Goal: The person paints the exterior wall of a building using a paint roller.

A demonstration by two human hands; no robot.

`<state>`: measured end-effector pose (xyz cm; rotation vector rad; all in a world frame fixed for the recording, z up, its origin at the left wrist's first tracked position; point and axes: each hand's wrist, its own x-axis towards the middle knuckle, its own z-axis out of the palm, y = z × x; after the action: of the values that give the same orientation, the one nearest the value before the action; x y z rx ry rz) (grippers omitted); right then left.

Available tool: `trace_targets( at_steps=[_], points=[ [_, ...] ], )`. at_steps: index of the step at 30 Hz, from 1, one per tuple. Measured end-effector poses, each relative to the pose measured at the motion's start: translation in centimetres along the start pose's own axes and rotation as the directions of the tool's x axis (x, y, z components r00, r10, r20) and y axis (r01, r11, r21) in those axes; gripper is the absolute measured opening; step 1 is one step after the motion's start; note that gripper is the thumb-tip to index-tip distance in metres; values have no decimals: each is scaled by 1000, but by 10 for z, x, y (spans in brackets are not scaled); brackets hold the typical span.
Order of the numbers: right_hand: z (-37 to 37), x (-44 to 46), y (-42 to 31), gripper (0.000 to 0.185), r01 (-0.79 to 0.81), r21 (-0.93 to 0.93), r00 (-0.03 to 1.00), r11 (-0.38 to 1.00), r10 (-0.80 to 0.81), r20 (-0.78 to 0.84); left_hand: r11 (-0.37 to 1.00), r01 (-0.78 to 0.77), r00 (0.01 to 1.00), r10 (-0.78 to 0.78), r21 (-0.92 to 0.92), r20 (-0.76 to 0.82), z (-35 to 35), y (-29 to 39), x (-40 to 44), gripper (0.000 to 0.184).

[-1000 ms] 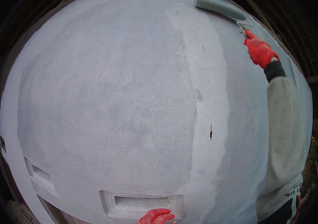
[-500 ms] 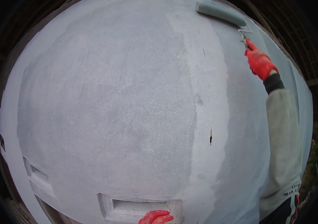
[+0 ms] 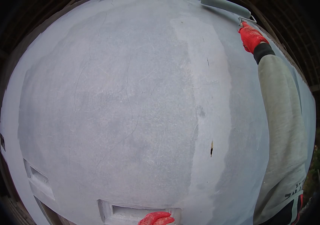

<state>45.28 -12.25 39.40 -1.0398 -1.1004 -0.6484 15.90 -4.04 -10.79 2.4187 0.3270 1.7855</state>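
Note:
At the upper right, my right hand (image 3: 252, 37) in a red glove is closed around the handle of a paint roller (image 3: 227, 8). The roller's long sleeve lies near the wall's top edge, partly cut off by the frame, with its wire frame (image 3: 247, 20) bent beside my fingers. My left hand (image 3: 156, 218), also red-gloved, is at the bottom edge in front of a recess (image 3: 130, 212) in the wall. Its fingers are curled together; what they grip, if anything, is hidden. The wall (image 3: 122, 105) is painted in pale grey-blue patches.
A lighter vertical strip (image 3: 209, 112) of the wall has a small dark hole (image 3: 211, 149). Another recess (image 3: 40, 176) sits at the lower left. Dark roof beams (image 3: 299, 30) show beyond the wall at the upper right, and greenery (image 3: 319, 157) at the right.
My right hand and the roller have moved up, the hand also slightly left, the arm stretching higher. The wall sits a little lower in view. My left hand stays nearly in place.

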Motion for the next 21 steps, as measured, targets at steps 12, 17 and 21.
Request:
trace_targets(
  at_steps=[12, 17, 21],
  points=[
    [-30, -1, 9, 41, -26, -171, 1000, 985, 25, -8, 999, 1, 999, 0, -41, 33, -4, -7, 26, 24],
    [-10, 43, 0, 41, 51, -233, 999, 971, -47, 22, 1000, -28, 999, 28, 4, 24, 4, 2, 34, 24],
    [-27, -5, 9, 41, 34, -252, 999, 967, -24, 43, 1000, -30, 999, 30, -3, 19, -5, 8, 21, 24]
  ],
)
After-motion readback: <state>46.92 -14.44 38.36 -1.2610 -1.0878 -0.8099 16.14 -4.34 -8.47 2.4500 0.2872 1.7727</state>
